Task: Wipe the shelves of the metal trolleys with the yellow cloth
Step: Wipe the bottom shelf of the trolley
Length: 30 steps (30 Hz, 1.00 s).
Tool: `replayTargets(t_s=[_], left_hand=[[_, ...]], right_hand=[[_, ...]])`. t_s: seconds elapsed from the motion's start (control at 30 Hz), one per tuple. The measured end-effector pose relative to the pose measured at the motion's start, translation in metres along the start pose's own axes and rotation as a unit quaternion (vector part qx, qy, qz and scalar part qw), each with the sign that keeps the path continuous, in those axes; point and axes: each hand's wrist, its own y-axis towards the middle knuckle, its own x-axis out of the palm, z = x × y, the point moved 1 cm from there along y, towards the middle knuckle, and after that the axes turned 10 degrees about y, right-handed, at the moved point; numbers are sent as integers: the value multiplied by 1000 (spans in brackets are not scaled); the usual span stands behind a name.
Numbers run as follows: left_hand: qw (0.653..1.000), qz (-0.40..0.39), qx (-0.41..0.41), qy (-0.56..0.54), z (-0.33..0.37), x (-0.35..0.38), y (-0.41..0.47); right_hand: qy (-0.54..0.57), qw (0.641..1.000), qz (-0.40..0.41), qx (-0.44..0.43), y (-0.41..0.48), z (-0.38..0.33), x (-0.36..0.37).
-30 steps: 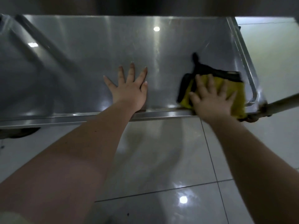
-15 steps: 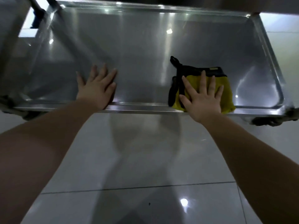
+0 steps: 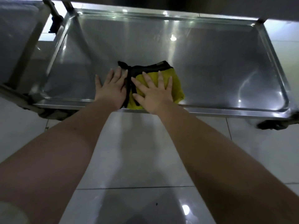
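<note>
Floor (image 3: 137, 156): glossy tiles.
Shelf (image 3: 210, 70): cloth (image 3: 175, 85) at 6 o'clock, near rim.
Right hand (image 3: 152, 92): fingers wide and flat, pressing cloth for full contact.
Left hand (image 3: 111, 88): fingers wide and flat at cloth's 9 o'clock, likely bracing.

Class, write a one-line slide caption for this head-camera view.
The right hand presses a yellow cloth flat on a metal trolley shelf, the left hand flat on the steel beside it.
</note>
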Motion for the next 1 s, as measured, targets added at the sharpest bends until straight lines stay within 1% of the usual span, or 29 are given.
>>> replayTargets(t_s=[0.03,0.07,0.13,0.2,0.27,0.33,0.4,0.47,0.53,0.6,0.7,0.73,0.77,0.8,0.83,0.87,0.9,0.93,0.97,1.0], left_hand=[[1000,-1,1,-2,0,0,-1],[1000,1,3,-5,1,-1,-2],[1000,7,4,-9,3,-2,-2],[1000,3,3,0,5,-2,-2],[1000,-6,4,15,8,-1,-2],[1000,-8,8,19,11,0,-2],[1000,-6,14,22,12,2,-3],[1000,-2,12,22,10,2,-3],[1000,6,9,2,6,2,-2],[998,20,2,-54,0,0,-3],[982,61,-12,-177,-3,-5,-10],[976,73,-18,-202,-4,-8,-12],[973,86,-23,-214,-5,-11,-14],[972,104,-26,-208,-6,-16,-14],[974,124,-22,-186,-4,-23,-12],[978,135,-8,-157,1,-30,-7],[984,127,11,-127,12,-36,0],[990,99,28,-101,27,-40,9],[995,56,31,-75,47,-41,16],[999,8,16,-48,68,-38,22]], right_hand=[[5,1000,4,1,1,15,-6],[16,1000,14,20,1,36,-12],[56,991,44,110,-5,88,-25],[90,969,75,219,-20,145,-36],[101,947,88,293,-38,185,-41],[103,934,89,331,-45,198,-41],[104,926,95,352,-37,185,-39],[98,936,95,324,-17,153,-36],[81,964,83,238,7,106,-30],[58,987,64,133,23,46,-18],[21,999,25,0,25,-27,2],[36,999,15,-31,24,-35,3],[82,995,22,-56,22,-34,-2],[154,984,51,-74,20,-26,-11],[229,965,101,-82,19,-13,-22],[267,948,155,-70,18,5,-31],[247,949,196,-33,17,25,-37],[197,958,209,13,17,47,-40],[154,967,199,49,14,66,-40],[131,972,180,70,11,79,-38]])
